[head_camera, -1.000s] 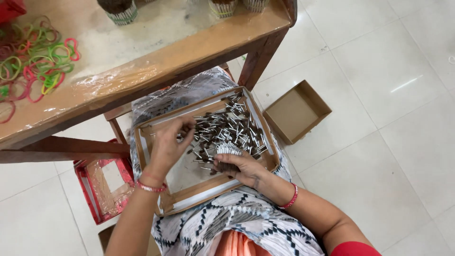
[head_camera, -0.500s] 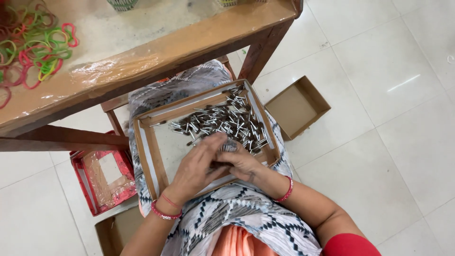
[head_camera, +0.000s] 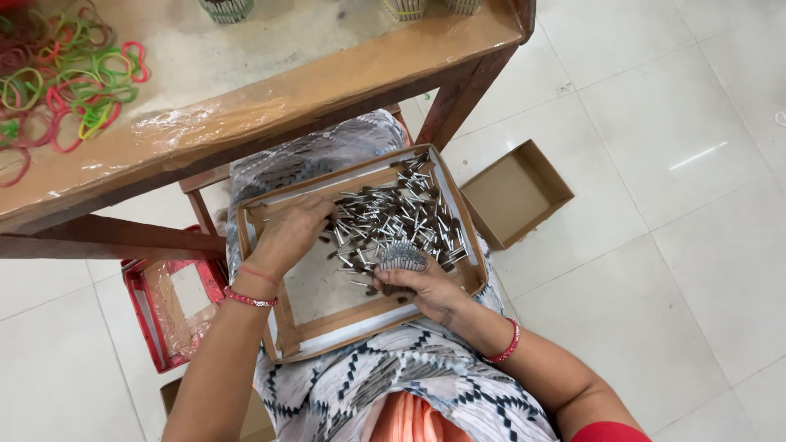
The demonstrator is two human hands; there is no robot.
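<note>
A shallow cardboard tray point(head_camera: 370, 314) rests on my lap. A heap of small silvery pins with dark ends point(head_camera: 401, 217) fills its far right part. My right hand point(head_camera: 422, 286) grips a tight round bundle of these pins point(head_camera: 401, 257), held upright near the tray's middle. My left hand point(head_camera: 293, 233) reaches into the left edge of the heap, fingers curled on the loose pins; I cannot see whether it holds any.
A wooden table point(head_camera: 246, 106) wrapped in clear film stands ahead, with coloured rubber bands point(head_camera: 61, 78) at its left. An empty brown cardboard box point(head_camera: 516, 195) sits on the tiled floor to the right. A red tray point(head_camera: 168, 307) lies on the floor at left.
My left hand has moved from beside the right hand back up to the pin heap. The bundle in my right hand is uncovered again.
</note>
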